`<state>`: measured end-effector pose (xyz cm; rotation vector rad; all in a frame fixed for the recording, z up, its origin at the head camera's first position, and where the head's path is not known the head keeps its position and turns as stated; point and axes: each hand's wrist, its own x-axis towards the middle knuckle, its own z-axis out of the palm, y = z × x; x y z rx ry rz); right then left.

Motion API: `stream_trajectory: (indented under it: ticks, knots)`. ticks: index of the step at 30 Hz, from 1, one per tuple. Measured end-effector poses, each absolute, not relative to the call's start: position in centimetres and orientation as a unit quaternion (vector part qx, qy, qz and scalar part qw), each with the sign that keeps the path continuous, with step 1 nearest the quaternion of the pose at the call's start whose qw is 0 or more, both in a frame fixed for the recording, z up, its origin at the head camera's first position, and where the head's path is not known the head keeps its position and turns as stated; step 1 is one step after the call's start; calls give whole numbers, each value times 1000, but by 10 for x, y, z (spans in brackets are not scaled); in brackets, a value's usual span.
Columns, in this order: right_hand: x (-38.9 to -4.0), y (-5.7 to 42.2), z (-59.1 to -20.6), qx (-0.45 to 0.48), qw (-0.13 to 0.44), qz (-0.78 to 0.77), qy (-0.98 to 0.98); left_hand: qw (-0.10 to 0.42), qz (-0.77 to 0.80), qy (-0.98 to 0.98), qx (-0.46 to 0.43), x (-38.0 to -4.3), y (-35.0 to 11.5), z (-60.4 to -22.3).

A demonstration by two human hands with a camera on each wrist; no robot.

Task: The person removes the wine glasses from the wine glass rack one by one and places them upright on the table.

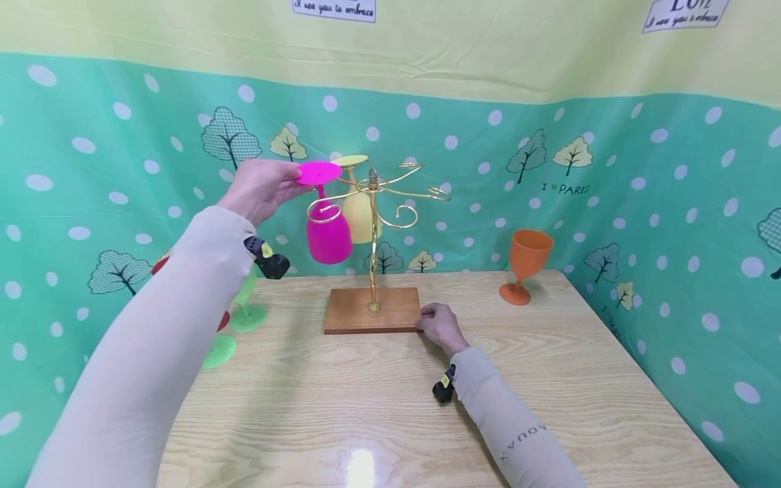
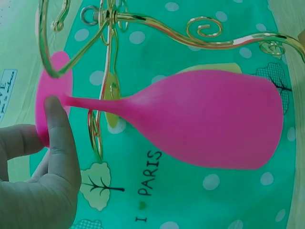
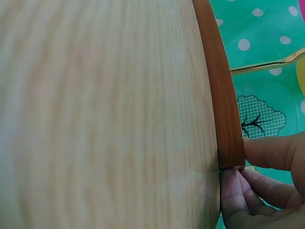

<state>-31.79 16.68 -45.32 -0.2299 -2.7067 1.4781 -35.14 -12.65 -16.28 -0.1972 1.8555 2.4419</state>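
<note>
My left hand pinches the foot of a pink plastic goblet, which hangs upside down at a front-left loop of the gold wine glass rack. In the left wrist view, thumb and fingers lie on either face of the goblet's foot, and its stem runs beside the gold wire. Behind it, a yellow goblet hangs inverted on the same rack. My right hand grips the front right corner of the rack's wooden base, thumb on top and fingers at the side.
An orange goblet stands upright at the back right of the wooden table. At the left, green goblets and something red are partly hidden behind my left arm. A patterned cloth hangs behind and along the sides.
</note>
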Motion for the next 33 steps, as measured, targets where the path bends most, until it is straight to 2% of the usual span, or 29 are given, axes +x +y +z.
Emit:
stream_trajectory:
  ticks: [7, 21, 33]
  knots:
    - [-318, 167, -452, -77, 19, 481, -873, 63, 792, 606, -24, -343, -146, -172]
    - [-320, 167, -452, -85, 10, 483, -871, 77, 768, 636, -16, -322, -178, -200]
    - [-316, 172, -444, -81, -6, 508, -857, 89, 755, 649, -9, -303, -180, -235]
